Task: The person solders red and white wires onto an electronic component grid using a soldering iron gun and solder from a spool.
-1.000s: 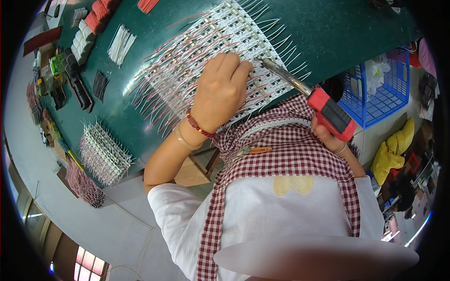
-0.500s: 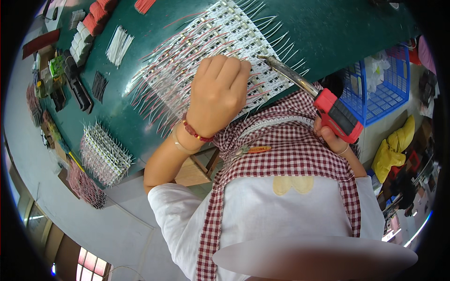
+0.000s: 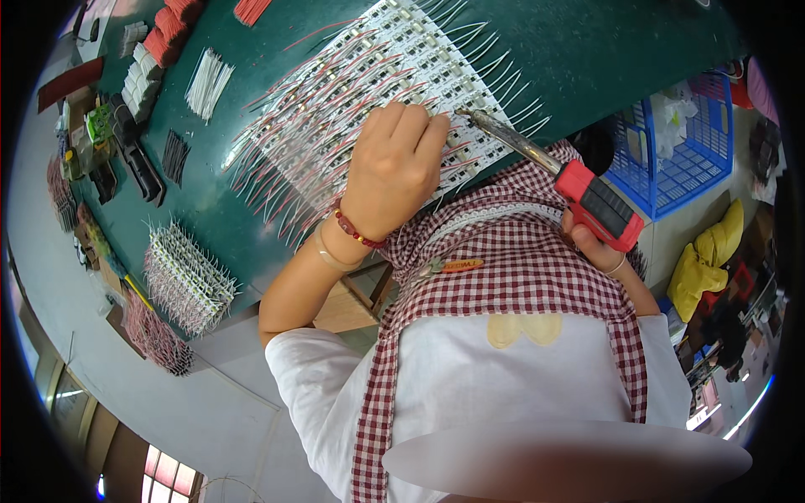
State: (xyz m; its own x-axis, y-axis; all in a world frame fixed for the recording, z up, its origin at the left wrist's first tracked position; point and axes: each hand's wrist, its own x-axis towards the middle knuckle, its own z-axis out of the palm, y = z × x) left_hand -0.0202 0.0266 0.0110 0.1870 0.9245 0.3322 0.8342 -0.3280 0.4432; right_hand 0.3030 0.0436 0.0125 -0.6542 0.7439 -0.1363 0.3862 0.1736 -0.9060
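Note:
A white panel of small circuit boards [image 3: 436,63] lies at an angle on the green table, with rows of red and white wires soldered along it. My left hand [image 3: 397,168] is closed above its near part, knuckles up. Whatever the fingertips pinch is hidden beneath the hand. From the right, my right hand [image 3: 594,245] grips a soldering iron [image 3: 597,204] by its red and black handle. Its dark metal tip points left, over the panel and just right of my left fingers.
Left on the green table [image 3: 251,84] are bundles of white wires [image 3: 208,84], black wires [image 3: 174,157] and red wires [image 3: 172,25]. A stack of wired boards [image 3: 189,281] stands near the table's left edge. A blue plastic basket [image 3: 671,163] sits to the right, beside a yellow bag [image 3: 706,261].
The soldering iron has shifted slightly left and its tip a little nearer to me. My left hand stays closed in nearly the same place, its fingertips slightly lower.

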